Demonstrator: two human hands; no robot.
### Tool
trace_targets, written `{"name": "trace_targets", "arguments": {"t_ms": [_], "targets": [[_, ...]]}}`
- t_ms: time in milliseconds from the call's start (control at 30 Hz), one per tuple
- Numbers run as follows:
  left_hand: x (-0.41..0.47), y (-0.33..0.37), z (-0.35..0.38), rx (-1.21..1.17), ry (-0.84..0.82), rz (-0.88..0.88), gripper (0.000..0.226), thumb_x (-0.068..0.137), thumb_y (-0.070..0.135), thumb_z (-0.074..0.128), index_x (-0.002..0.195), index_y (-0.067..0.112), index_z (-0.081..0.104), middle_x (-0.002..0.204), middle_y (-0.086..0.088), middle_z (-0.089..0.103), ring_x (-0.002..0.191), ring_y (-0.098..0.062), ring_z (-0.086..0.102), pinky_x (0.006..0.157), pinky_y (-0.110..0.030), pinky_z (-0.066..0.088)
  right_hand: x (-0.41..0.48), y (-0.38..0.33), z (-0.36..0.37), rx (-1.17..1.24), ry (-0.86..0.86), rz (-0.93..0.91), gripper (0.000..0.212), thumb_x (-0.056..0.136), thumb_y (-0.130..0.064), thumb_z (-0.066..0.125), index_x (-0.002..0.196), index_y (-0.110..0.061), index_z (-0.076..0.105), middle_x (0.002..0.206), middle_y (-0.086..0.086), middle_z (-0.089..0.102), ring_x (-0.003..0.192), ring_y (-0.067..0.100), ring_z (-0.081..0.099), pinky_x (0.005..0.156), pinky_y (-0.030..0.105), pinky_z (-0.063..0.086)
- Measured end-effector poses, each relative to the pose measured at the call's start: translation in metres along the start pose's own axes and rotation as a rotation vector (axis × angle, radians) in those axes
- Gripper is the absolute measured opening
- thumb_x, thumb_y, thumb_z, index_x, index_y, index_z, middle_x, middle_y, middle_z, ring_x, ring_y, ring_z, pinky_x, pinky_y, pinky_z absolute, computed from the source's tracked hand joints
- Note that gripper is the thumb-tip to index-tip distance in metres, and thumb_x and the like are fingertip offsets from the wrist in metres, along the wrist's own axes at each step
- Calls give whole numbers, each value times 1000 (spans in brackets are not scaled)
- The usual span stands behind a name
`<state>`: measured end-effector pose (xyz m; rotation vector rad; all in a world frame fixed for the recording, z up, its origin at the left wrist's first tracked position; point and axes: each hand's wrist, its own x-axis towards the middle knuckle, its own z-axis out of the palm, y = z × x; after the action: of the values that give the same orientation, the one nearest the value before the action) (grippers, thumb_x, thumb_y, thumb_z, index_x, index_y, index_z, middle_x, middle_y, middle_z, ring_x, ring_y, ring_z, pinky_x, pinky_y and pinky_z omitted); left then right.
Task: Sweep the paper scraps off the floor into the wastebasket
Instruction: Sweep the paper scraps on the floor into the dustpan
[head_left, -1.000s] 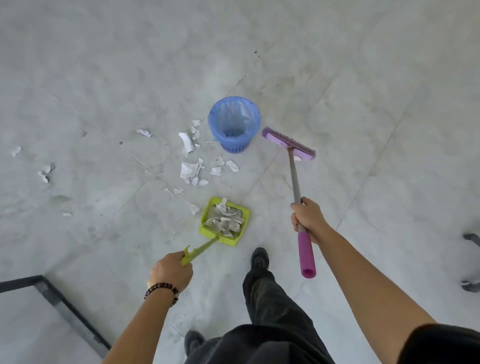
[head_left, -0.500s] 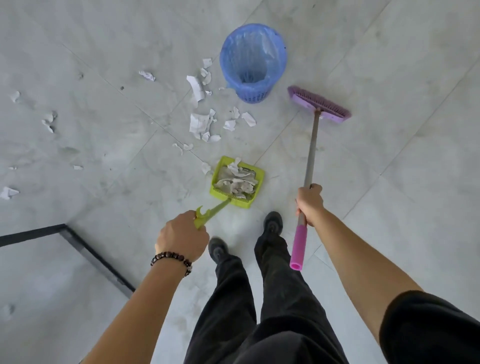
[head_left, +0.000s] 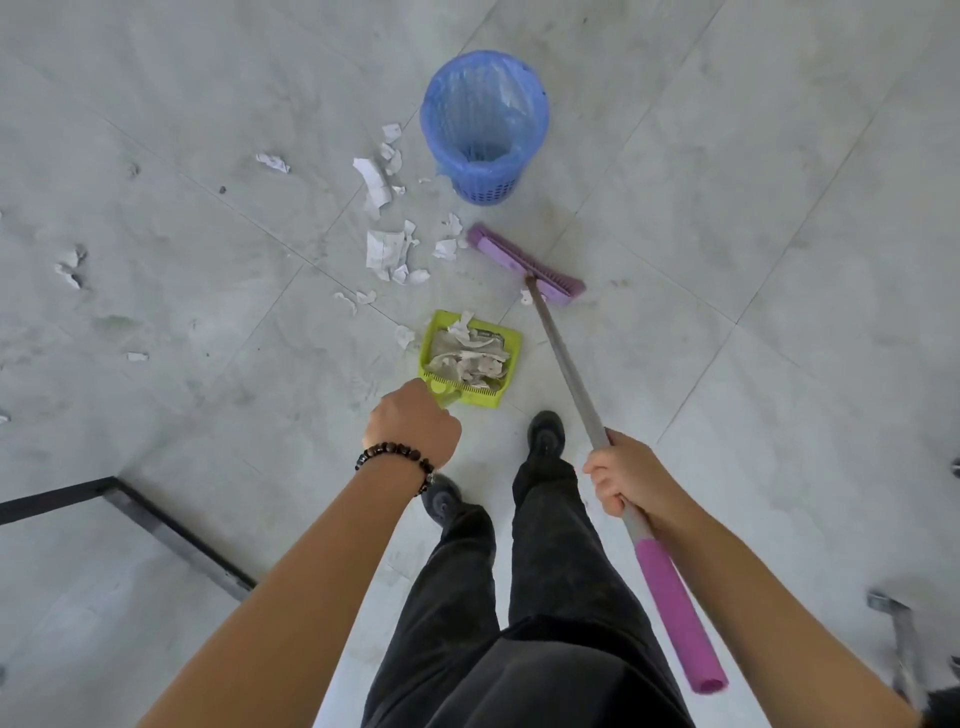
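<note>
Left hand (head_left: 410, 428): fingers clenched round the green handle of the dustpan (head_left: 511, 345) (handle mostly hidden under my knuckles, only a stub shows). The pan is low, just ahead of that hand, mouth facing away from me. Can't tell if it touches the floor (head_left: 779, 234). It holds a heap (head_left: 467, 356) of crumpled paper.

Right hand (head_left: 626, 475): fingers wrapped round the grey shaft of the broom (head_left: 563, 358). The pink foam grip starts just behind the hand and runs back past my forearm. The purple broom head is down on the tiles, well ahead of this hand and angled to its left. One small scrap lies right where the shaft meets the head.

Wastebasket (head_left: 485, 179): blue, perforated, bag-lined, upright. It stands beyond the broom head, farther from both hands than anything else I'm working with.

Loose paper scraps (head_left: 384, 249): the main cluster lies ahead of the left hand, past the pan, just left of the broom head, and trails up to the basket's left side. A few strays sit far out to the left of the left hand.

Other items: beaded bracelet (head_left: 395, 454) on the left wrist. Dark shoes (head_left: 545, 434) between the two hands. Black metal frame (head_left: 156, 525) on the floor, left of my left forearm.
</note>
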<state>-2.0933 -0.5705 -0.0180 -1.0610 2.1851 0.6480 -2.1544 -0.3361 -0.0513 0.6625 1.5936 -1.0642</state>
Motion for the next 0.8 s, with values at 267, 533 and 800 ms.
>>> {"name": "trace_targets", "arguments": {"t_ms": [267, 533, 800], "targets": [[-6, 7, -9, -56, -39, -8, 9, 84, 6, 50, 79, 11, 47, 75, -4, 49, 79, -27, 53, 65, -32, 46, -17, -27, -10, -266, 84, -99, 15, 84, 6, 47, 82, -8, 52, 55, 5, 40, 37, 13, 34, 37, 20, 31], [-12, -3, -10, -100, -38, -9, 3, 87, 10, 50, 84, 10, 50, 85, -7, 54, 81, -27, 56, 67, -33, 51, -21, -9, 1, 19, -155, 185, 38, 99, -15, 40, 61, -15, 43, 39, -6, 40, 25, 5, 36, 27, 12, 26], [-30, -34, -6, -38, -71, 38, 20, 90, 18, 51, 104, 7, 59, 88, -8, 56, 80, -26, 55, 68, -31, 51, -102, -12, -27, 6, -154, 153, 31, 92, 3, 46, 79, -23, 36, 52, -8, 26, 33, 2, 23, 27, 12, 21]]}}
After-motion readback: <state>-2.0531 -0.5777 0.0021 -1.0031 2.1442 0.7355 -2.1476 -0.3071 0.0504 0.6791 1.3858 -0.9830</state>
